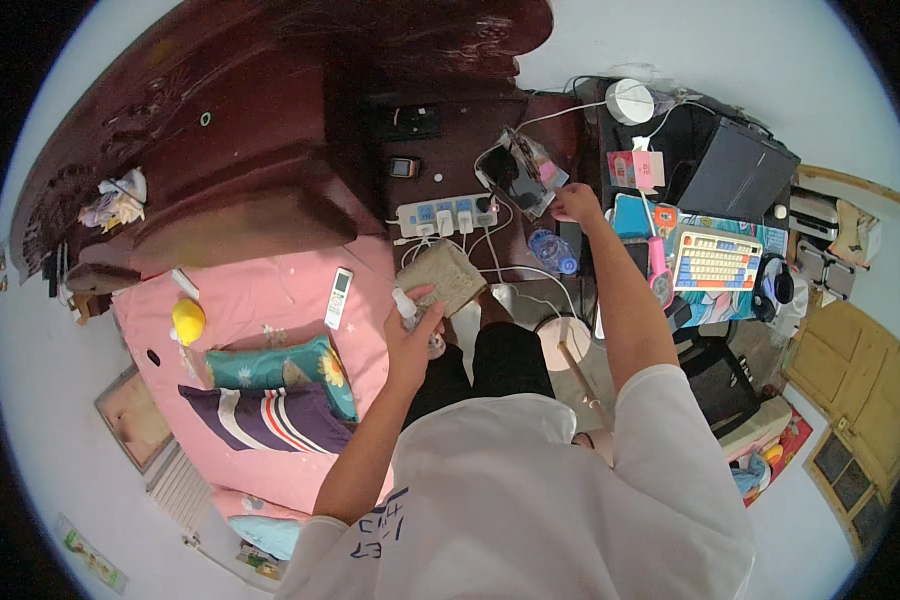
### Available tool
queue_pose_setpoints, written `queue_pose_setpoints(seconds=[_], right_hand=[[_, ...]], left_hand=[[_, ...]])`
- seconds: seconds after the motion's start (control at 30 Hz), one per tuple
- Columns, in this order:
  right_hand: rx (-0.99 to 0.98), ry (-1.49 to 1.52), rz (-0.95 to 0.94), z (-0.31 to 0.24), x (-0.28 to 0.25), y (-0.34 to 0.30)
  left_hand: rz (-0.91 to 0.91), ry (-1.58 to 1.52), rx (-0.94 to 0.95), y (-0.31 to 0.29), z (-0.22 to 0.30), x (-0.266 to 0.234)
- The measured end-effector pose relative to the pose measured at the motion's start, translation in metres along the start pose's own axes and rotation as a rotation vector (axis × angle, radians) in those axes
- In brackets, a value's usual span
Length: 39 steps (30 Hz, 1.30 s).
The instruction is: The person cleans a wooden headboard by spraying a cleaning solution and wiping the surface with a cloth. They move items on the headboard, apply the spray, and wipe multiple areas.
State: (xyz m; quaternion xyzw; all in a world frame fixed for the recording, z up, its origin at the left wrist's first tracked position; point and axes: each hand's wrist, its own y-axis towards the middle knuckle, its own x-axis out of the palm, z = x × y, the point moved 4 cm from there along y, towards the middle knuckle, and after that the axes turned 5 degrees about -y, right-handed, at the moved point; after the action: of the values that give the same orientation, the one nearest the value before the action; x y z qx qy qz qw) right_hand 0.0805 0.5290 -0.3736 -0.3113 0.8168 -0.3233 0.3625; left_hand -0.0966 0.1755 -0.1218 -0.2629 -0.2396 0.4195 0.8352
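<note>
My left hand (415,338) is wrapped round a small clear spray bottle (406,304) with a white top. The same hand also has a folded grey-beige cloth (444,277), which sticks out past the fingers. Out at the dark wooden bedside table (460,150), my right hand (576,204) has its fingers closed at the edge of a clear plastic bag (542,200). A flat black thing (510,172) shows in or under that bag. Just below the right hand lies a clear plastic bottle (552,252) with a blue tint.
A white power strip (445,215) with plugs and trailing cables lies along the table's near edge. Left is a bed (240,310) with a remote control (339,298) and pillows. A desk on the right holds a keyboard (717,262), a laptop (735,168) and a tissue box (635,170).
</note>
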Motion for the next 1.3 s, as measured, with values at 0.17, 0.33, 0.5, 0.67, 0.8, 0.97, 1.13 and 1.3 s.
queue_pose_setpoints(seconds=[0.17, 0.33, 0.5, 0.67, 0.8, 0.97, 1.13, 1.3], right_hand=[[-0.463, -0.232, 0.462, -0.096, -0.017, -0.096], [-0.501, -0.534, 0.441, -0.151, -0.012, -0.121], [-0.608, -0.617, 0.506, -0.17, 0.003, -0.122], [-1.075, -0.807, 0.297, -0.177, 0.048, -0.131], [-0.919, -1.207, 0.094, -0.191, 0.101, -0.099], [-0.624, -1.491, -0.046, -0.188, 0.138, -0.054], [-0.469, -1.518, -0.086, -0.165, 0.148, -0.014], [-0.428, -1.507, -0.116, -0.169, 0.139, -0.028]], left_hand=[[0.027, -0.038, 0.045, -0.016, 0.013, -0.008], [0.059, -0.056, 0.058, -0.026, 0.017, -0.019], [0.099, -0.068, 0.088, -0.036, 0.014, -0.035], [0.154, -0.105, 0.068, -0.043, 0.009, -0.047], [0.198, -0.093, 0.045, -0.05, 0.002, -0.056], [0.239, -0.084, 0.044, -0.058, -0.005, -0.06], [0.251, -0.127, -0.003, -0.061, -0.02, -0.066], [0.262, -0.125, -0.01, -0.062, -0.027, -0.071]])
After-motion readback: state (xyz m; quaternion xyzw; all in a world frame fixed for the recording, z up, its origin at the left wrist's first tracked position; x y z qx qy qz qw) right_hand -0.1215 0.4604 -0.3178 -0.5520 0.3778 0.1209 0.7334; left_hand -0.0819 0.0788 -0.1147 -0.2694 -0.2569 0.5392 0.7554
